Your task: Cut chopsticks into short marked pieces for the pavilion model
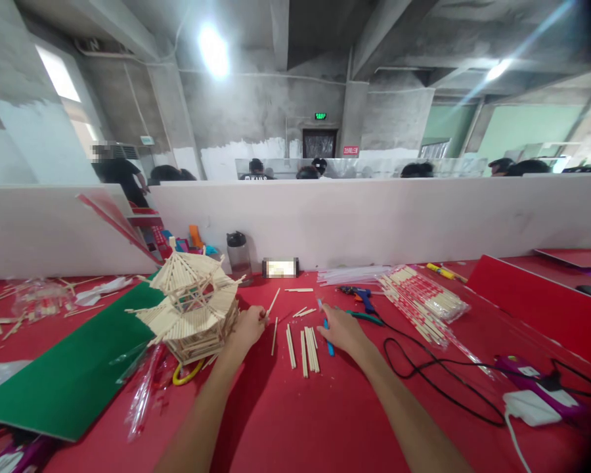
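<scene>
My left hand [250,328], fingers pinched together, holds a thin wooden stick [274,299] that points up and away. Close beside that wrist stands a pagoda-like model [192,305] built of wooden sticks, with a two-tier roof. My right hand [343,328] is closed around a blue tool [329,341] that looks like a utility knife; its upper part shows past the fingers. Between the hands lie several cut sticks [309,351] in a row, a few short pieces [304,313] behind them, and one single stick [274,336] near my left fingers.
At the right are a blue glue gun [364,299], teal-handled pliers [367,317], bagged sticks [423,299], a black cable [438,361] and a purple power strip [542,381]. A green board [73,368] lies left. A bottle [239,256] stands by the white partition [374,220]; people sit beyond.
</scene>
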A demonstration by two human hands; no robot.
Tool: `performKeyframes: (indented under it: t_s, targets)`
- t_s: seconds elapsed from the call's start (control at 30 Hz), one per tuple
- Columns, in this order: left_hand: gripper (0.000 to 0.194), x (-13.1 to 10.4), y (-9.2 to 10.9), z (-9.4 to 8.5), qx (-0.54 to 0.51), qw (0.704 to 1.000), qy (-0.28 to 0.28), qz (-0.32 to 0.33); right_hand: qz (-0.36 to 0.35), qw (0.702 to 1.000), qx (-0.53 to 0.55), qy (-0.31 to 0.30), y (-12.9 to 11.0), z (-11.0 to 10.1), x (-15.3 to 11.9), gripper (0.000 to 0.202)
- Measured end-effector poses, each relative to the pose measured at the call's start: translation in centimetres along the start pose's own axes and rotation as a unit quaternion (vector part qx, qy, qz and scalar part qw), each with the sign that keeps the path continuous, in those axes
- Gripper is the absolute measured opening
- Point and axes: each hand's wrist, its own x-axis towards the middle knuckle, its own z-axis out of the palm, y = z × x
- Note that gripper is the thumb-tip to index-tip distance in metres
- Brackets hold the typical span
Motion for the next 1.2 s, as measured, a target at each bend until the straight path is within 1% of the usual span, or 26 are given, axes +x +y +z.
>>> performKeyframes:
  t_s: [0.07,0.13,0.23,0.33,0.47,0.6,0.67,0.73,0.83,0.97,1.07,1.2]
  targets:
    - [0.013,0.1,-0.4,0.2,0.004,1.000,0.002,-0.009,-0.012,0.999,-0.008,-0.029,-0.2,0.2,-0.2,0.041]
    - [0.015,0.2,-0.7,0.4,-0.003,1.000,0.001,-0.018,-0.007,0.998,-0.013,-0.054,-0.2,0.5,-0.4,0.040]
    - [0.016,0.2,-1.2,0.7,-0.014,1.000,-0.001,-0.024,0.000,0.998,-0.018,-0.068,-0.4,0.8,-0.4,0.047]
    - [0.017,0.4,-1.6,0.9,-0.009,1.000,-0.001,-0.024,-0.001,0.999,-0.011,-0.053,-0.5,1.0,-0.3,0.052]
    - [0.016,0.8,-2.1,1.4,0.020,0.999,0.008,-0.028,0.028,0.999,0.018,-0.015,-0.5,1.1,0.2,0.043]
    - [0.014,1.1,-2.6,1.9,0.059,0.998,-0.003,-0.013,0.042,0.998,0.050,0.013,0.0,1.2,0.9,0.045]
    - [0.014,1.1,-2.6,2.0,0.092,0.996,-0.020,-0.008,0.053,0.997,0.046,0.006,0.3,1.3,1.2,0.040]
    - [0.014,1.1,-2.5,2.0,0.113,0.993,-0.036,-0.009,0.057,0.998,0.027,-0.009,0.6,1.2,1.4,0.031]
    - [0.016,1.1,-2.5,1.9,0.121,0.991,-0.048,-0.014,0.043,0.999,0.005,-0.017,0.9,0.9,1.7,0.021]
    - [0.019,1.2,-2.7,1.9,0.129,0.990,-0.060,-0.019,0.042,0.999,-0.004,-0.008,0.9,0.2,2.8,0.022]
    - [0.020,1.3,-2.9,1.9,0.131,0.989,-0.068,-0.020,0.046,0.999,-0.018,-0.022,0.8,0.1,4.3,0.025]
    - [0.023,1.4,-3.1,1.9,0.131,0.988,-0.079,-0.024,0.054,0.997,-0.022,-0.050,0.5,0.7,6.1,0.028]
